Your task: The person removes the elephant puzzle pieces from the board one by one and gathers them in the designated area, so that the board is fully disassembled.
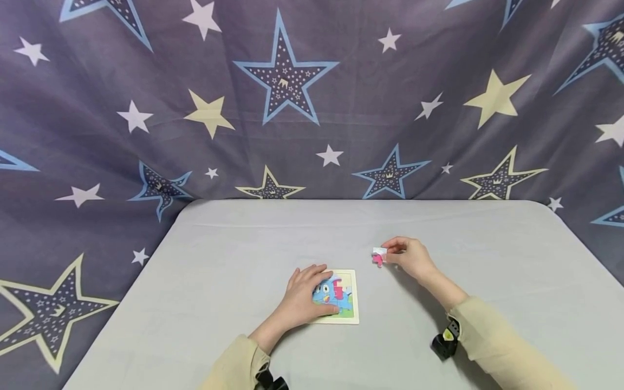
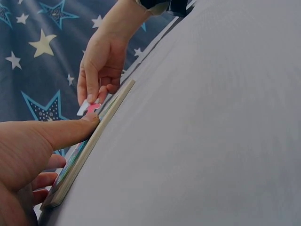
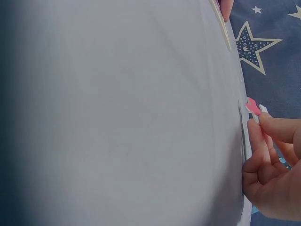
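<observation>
The left hand [image 1: 303,297], spread, rests on the tray [image 1: 356,297] with puzzle pieces [image 1: 344,298] inside; the right hand [image 1: 410,259] pinches a pink piece [image 1: 377,259].

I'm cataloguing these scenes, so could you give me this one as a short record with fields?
Left hand: rests on the left part of the framed puzzle
Right hand: pinches a pink-and-white piece, apart from the puzzle
Puzzle picture: blue cartoon figure, partly covered by the hand
Surface: light grey tabletop
Backdrop: dark cloth with stars
Sleeves: beige
</observation>
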The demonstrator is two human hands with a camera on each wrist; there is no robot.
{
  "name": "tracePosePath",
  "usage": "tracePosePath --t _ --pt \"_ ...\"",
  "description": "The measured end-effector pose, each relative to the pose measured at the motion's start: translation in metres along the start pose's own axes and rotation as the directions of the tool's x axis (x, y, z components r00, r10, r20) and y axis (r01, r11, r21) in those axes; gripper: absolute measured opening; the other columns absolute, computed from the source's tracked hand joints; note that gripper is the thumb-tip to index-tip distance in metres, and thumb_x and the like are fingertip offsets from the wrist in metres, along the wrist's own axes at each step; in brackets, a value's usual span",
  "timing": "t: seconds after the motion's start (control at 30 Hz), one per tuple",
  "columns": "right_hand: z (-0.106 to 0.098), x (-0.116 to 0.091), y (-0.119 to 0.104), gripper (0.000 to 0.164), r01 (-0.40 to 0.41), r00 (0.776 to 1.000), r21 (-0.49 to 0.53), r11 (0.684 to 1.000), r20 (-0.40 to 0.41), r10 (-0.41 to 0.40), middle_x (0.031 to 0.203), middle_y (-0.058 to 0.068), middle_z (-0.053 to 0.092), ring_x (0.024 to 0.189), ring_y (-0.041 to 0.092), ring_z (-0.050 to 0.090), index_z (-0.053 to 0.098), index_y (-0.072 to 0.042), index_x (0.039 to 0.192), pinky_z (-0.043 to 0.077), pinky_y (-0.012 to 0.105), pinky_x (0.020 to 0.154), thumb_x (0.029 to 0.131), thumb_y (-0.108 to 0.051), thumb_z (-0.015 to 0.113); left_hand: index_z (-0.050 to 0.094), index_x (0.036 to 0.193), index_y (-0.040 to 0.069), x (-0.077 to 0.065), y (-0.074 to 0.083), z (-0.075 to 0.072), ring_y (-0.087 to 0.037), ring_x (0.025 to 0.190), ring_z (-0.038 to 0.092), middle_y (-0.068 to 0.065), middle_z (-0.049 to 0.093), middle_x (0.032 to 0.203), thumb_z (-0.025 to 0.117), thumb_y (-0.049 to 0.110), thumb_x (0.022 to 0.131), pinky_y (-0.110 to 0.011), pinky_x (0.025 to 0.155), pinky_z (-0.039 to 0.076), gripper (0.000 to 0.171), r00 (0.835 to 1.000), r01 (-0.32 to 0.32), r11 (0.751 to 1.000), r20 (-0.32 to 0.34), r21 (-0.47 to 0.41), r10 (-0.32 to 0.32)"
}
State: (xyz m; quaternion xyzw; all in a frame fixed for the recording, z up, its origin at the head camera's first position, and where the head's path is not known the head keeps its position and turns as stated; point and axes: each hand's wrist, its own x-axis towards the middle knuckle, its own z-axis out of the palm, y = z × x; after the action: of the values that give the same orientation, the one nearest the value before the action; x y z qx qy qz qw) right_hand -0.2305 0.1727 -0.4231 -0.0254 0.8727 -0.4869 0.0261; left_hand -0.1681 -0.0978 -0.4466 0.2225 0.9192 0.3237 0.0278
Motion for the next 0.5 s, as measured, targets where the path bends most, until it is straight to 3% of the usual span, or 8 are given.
tracePosePath --t 0.5 --pt "0.0003 0.0012 0.0024 0.02 0.023 1.0 -0.038 0.999 -0.015 -0.024 0.078 0.007 0.064 0.068 0.013 0.051 0.066 -0.001 0.094 0.043 0.021 0.05 0.075 -0.006 0.071 0.05 0.13 0.012 0.001 -0.0007 0.0003 -0.028 0.134 0.027 -0.007 0.04 0.14 0.076 0.042 0.069 -0.051 0.11 0.006 0.073 1.0 0.004 1.0 -0.001 0.007 -0.004"
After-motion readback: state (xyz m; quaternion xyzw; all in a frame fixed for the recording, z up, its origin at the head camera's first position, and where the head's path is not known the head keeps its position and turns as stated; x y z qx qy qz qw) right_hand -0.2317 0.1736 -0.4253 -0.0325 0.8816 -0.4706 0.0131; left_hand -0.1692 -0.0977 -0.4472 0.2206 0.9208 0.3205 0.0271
